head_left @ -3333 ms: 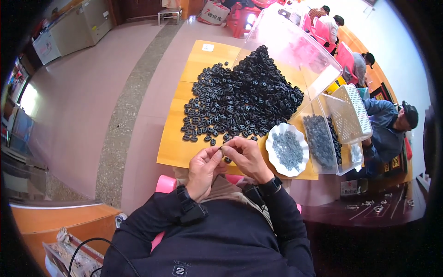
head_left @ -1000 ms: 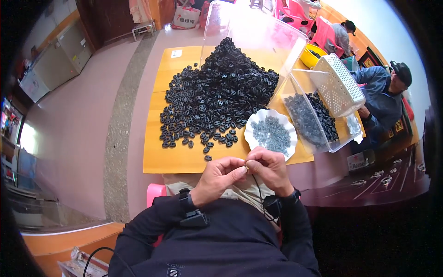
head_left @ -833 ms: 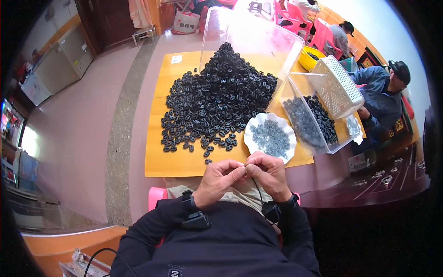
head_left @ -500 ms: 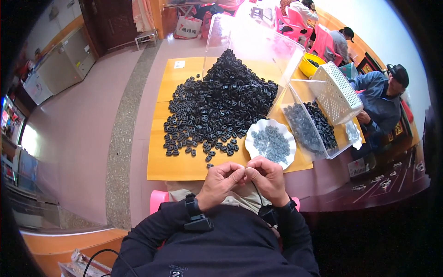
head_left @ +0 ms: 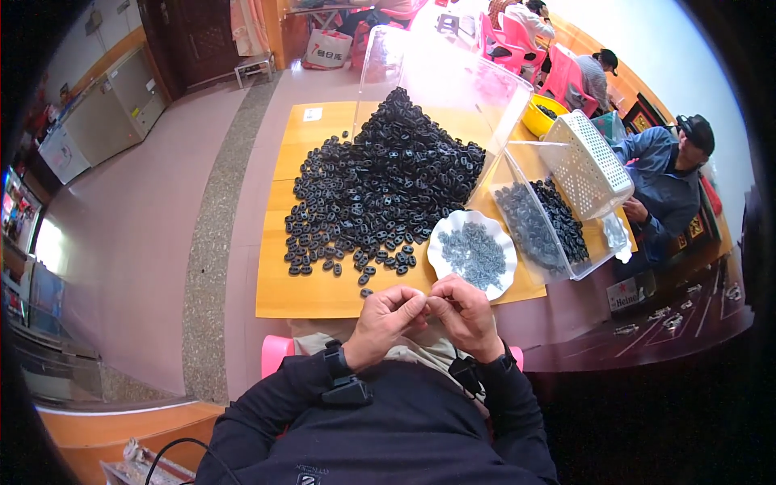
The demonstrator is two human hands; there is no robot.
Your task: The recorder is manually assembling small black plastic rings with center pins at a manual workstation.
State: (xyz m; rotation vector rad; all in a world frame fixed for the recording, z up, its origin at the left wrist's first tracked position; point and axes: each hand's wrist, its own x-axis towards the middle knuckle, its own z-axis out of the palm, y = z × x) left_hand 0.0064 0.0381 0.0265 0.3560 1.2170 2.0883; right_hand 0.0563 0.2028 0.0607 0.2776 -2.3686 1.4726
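- Well, the left hand (head_left: 378, 325) and the right hand (head_left: 466, 318) meet at the lower middle of the frame, by the front edge of the table (head_left: 279, 279). Each thumb and first finger pinch close together, with tips nearly touching the other hand's. I cannot tell what, if anything, is between them.
- Black pieces (head_left: 388, 178) sit in a big heap across the middle of the frame, high at the back and low at the front. One loose piece (head_left: 366, 293) lies just beside the left hand.
- Each piece looks small, light and hard, with two holes. It may be smooth and slip, so I would pinch its two long sides.
- Tiny pale bits (head_left: 469, 252) lie in the white wavy dish (head_left: 496, 290), just behind the right hand. They look very light, so fingertips suit them best. The dish could chip, so do not bump its rim.
- On the right, a see-through box (head_left: 594, 259) and a white basket (head_left: 594, 162) with holes leave the right hand less room.
- At the upper middle, a big see-through bin (head_left: 453, 63) stands at the back of the heap.
- On the left, yellow wood shows beside the heap, giving more room. The front edge is near, so a dropped piece could fall off.
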